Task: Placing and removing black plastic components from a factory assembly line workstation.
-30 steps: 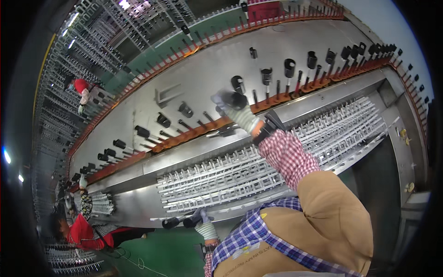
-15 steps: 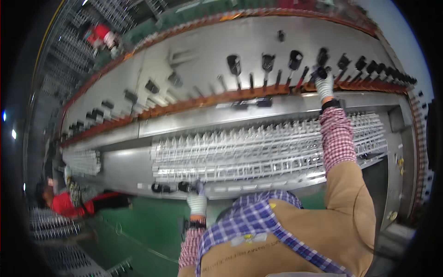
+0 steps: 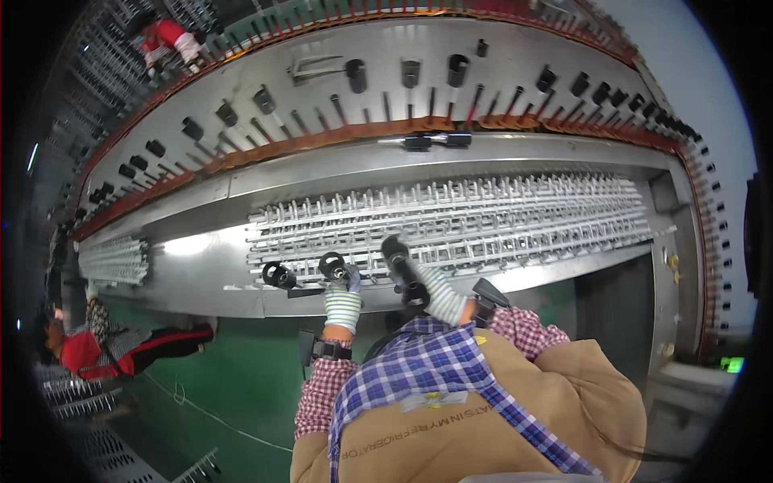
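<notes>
My left hand (image 3: 343,307), in a white-and-green striped glove, is closed on a black cup-shaped part (image 3: 332,266) over the bench's near edge. Just left of it is a second black cup (image 3: 278,275); whether my fingers also hold that one I cannot tell. My right hand (image 3: 441,294), gloved alike, is in front of my body, closed round a dark tubular piece (image 3: 400,259). Its lower end is blurred, so it may be more than one part. White metal racks (image 3: 451,217) with rows of prongs lie beyond both hands.
Black cups (image 3: 457,71) stand on spindles along a curved conveyor line (image 3: 386,127) behind the racks. Two dark tubular pieces (image 3: 435,141) lie on the ledge before it. A co-worker in red (image 3: 84,350) is at the left, another person (image 3: 165,40) at the far upper left.
My right hand has come back from the spindle line to my front, now with a dark tubular piece. My left hand keeps its black cup by the near edge. The view has shifted.
</notes>
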`<state>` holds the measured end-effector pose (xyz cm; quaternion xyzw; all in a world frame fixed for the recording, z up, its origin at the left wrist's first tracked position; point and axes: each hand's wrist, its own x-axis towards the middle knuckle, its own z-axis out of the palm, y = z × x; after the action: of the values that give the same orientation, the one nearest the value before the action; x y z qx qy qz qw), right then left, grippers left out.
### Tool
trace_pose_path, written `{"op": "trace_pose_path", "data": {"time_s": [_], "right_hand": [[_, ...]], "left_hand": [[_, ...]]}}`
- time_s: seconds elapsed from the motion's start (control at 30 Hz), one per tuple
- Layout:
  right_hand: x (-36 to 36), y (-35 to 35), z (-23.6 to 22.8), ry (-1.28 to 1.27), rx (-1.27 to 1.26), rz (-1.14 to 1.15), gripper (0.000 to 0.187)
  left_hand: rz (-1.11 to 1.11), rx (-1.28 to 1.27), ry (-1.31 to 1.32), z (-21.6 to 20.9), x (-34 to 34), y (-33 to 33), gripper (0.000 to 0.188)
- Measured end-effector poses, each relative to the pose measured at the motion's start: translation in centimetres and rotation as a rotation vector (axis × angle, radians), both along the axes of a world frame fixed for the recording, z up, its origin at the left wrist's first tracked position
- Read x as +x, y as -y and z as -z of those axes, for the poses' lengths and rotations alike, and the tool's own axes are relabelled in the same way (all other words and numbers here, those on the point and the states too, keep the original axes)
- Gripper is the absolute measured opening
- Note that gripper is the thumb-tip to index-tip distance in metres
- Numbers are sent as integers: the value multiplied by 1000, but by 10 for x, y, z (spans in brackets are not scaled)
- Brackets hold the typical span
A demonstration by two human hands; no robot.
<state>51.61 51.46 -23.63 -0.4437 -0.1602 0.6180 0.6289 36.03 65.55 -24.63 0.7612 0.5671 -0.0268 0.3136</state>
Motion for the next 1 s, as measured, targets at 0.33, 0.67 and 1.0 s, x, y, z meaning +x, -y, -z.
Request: {"op": "trace_pose_path", "data": {"time_s": [0.33,0.67,1.0], "right_hand": [[10,41,-49,155,-210,313,27],[51,46,-6,843,-591,-195,38],[296,68,-52,966,-65,147,40]], "left_hand": [[67,88,269,11,0,-11,58],[-312,39,1061,-6,-13,42,28],[-324,-200,873,37,74,87,33]]}}
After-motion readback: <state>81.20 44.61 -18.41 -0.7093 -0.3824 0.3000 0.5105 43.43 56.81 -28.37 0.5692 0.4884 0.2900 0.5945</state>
